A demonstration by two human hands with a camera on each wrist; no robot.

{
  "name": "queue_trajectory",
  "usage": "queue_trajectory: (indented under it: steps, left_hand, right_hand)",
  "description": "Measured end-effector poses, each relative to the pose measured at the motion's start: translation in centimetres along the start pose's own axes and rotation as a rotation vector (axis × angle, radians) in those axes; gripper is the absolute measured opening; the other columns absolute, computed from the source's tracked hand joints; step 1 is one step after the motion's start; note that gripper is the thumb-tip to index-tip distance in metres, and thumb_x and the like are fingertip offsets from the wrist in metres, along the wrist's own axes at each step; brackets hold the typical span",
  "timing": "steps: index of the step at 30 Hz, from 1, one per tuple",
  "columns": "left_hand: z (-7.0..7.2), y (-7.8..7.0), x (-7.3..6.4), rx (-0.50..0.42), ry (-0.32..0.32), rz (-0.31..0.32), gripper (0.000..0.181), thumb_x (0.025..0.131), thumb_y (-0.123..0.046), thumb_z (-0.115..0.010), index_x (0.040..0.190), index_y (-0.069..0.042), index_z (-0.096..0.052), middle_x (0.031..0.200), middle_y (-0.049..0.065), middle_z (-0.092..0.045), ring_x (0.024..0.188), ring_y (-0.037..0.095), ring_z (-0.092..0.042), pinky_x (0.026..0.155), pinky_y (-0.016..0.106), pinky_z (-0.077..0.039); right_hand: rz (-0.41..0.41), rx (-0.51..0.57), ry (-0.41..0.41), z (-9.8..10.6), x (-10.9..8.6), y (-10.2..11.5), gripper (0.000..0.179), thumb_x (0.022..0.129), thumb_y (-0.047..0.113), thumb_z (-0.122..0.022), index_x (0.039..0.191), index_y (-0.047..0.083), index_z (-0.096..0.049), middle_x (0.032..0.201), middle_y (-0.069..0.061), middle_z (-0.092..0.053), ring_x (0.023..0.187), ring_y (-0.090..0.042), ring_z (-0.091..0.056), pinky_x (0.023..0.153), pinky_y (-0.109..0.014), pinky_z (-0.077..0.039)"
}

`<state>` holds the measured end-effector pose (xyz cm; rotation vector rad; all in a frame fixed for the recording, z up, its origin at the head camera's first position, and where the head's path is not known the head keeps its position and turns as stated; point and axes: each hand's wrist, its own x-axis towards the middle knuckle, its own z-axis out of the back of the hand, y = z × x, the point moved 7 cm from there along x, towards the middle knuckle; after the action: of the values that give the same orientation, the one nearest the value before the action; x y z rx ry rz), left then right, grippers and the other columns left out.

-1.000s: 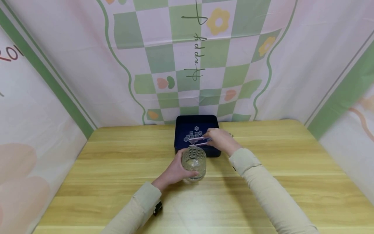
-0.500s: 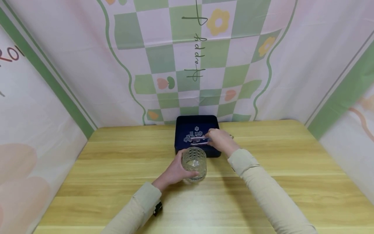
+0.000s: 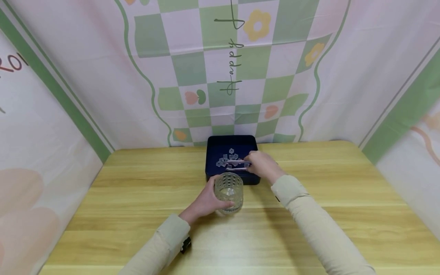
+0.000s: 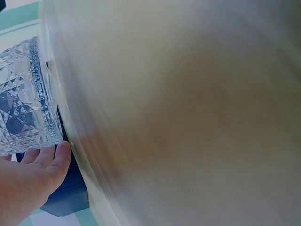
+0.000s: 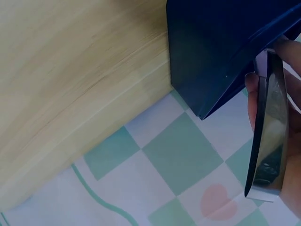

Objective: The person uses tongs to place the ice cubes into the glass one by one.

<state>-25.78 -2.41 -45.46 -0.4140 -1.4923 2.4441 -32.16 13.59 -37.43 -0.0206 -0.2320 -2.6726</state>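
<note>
In the head view my left hand grips a clear patterned glass standing on the table just in front of a dark blue tray. The left wrist view shows my fingers along the base of the cut-pattern glass. My right hand pinches tongs with pale pink arms, which reach into the tray with their tips apart. Small clear ice-like pieces lie around the tips. In the right wrist view the shiny metal end of the tongs juts out of the hand.
A light wood table bears the tray near its back edge. Behind it hangs a green and white checked cloth, with more cloth at both sides. A black strap device sits at the left cuff.
My right hand and the tongs have shifted slightly to the right within the tray, tips still apart. The left hand and the glass stay in place.
</note>
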Motion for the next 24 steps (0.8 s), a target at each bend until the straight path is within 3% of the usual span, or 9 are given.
queue_trajectory:
  steps: [24]
  left_hand:
    - [-0.12, -0.03, -0.04, 0.010, -0.008, 0.004, 0.101, 0.070, -0.038, -0.084, 0.147, -0.014, -0.024, 0.144, 0.012, -0.041, 0.129, 0.030, -0.044, 0.107, 0.054, -0.038]
  right_hand:
    - [-0.004, -0.004, 0.014, -0.10, -0.42, -0.27, 0.025, 0.081, 0.010, -0.073, 0.104, -0.001, -0.072, 0.102, -0.015, -0.071, 0.094, -0.032, -0.067, 0.083, -0.042, -0.054]
